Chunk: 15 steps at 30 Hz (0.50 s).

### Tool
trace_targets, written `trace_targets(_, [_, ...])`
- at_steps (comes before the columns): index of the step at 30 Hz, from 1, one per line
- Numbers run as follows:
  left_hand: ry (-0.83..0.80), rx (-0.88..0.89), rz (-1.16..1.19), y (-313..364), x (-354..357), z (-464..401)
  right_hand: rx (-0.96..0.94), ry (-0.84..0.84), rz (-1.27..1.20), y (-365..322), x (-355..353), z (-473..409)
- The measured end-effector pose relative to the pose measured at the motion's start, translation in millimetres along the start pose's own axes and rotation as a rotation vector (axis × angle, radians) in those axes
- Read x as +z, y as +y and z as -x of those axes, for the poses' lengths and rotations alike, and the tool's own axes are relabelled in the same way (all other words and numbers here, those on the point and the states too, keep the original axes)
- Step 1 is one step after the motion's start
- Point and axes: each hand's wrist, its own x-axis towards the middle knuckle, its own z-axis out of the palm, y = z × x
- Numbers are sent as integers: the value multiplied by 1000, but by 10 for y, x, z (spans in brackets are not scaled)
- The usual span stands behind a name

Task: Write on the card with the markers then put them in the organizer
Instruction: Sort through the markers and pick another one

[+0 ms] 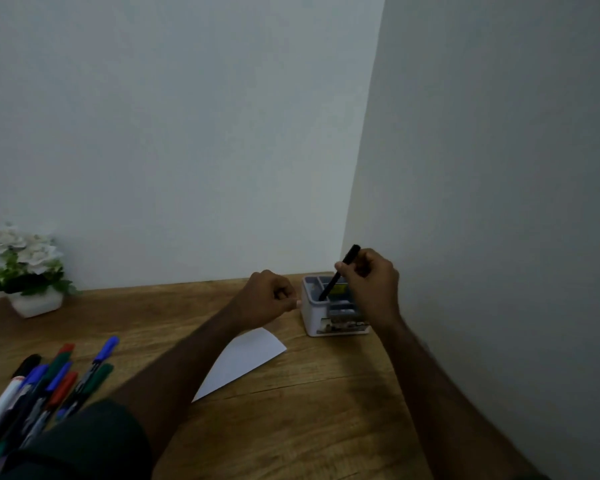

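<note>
Our right hand (368,275) pinches the black marker (338,273), tip down in the organizer's (314,318) left compartment at the bench's far right. Our left hand (269,297) is curled, touching its wall, holding nothing we can see. Released tilted, the marker could tip the light organizer. The card (246,358) lies nearer.

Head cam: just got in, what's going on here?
A person is putting a black marker into the white organizer at the back right of the wooden table. The right hand grips the marker, tilted, with its lower end already inside a compartment. The left hand is curled beside the organizer, and seems to hold nothing. The white card lies under the left forearm. A bunch of other markers still lies at the left edge, by a flower pot.
</note>
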Motion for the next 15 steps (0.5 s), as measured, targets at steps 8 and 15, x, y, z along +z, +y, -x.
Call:
trace_targets(8, [-39,-31,-24,-76,-5,32,36,-317,240,120,165,71])
trace_targets(15, [-21,-38,-19,-104,-257,263,22,-154,165,8,207,227])
